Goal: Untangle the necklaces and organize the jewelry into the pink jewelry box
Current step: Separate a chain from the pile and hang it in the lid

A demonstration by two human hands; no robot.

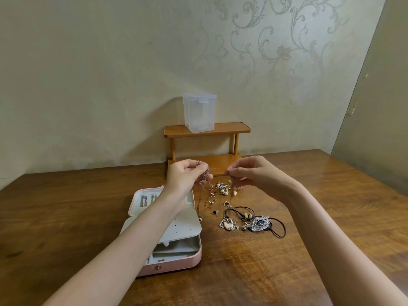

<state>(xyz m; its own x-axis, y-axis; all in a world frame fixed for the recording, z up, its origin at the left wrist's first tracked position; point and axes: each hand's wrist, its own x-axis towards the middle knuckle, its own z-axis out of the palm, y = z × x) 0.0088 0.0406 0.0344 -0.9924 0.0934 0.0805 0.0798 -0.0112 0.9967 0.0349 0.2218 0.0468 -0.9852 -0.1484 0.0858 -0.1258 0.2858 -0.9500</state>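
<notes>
Holding a thin chain [217, 169] taut above the tabletop [276, 261], both hands work at frame centre. Left hand [186, 176]: grip curled round a bunched length of chain, strands dangling below. Right hand [254, 174]: thumb and forefinger pinch the chain's other end.

Pink jewelry box [176, 262], 7 o'clock of the hands, lies open; earrings [144, 200] sit in its lid, grey perforated flap [187, 226] raised over the lower compartments.

Loose small jewelry [223, 191] lies just below the hands; pendants on black cords [251, 220] at 5 o'clock.

Clear lidded container [199, 112] stands on a wooden shelf [229, 128] at 12 o'clock; contents cannot be told.
</notes>
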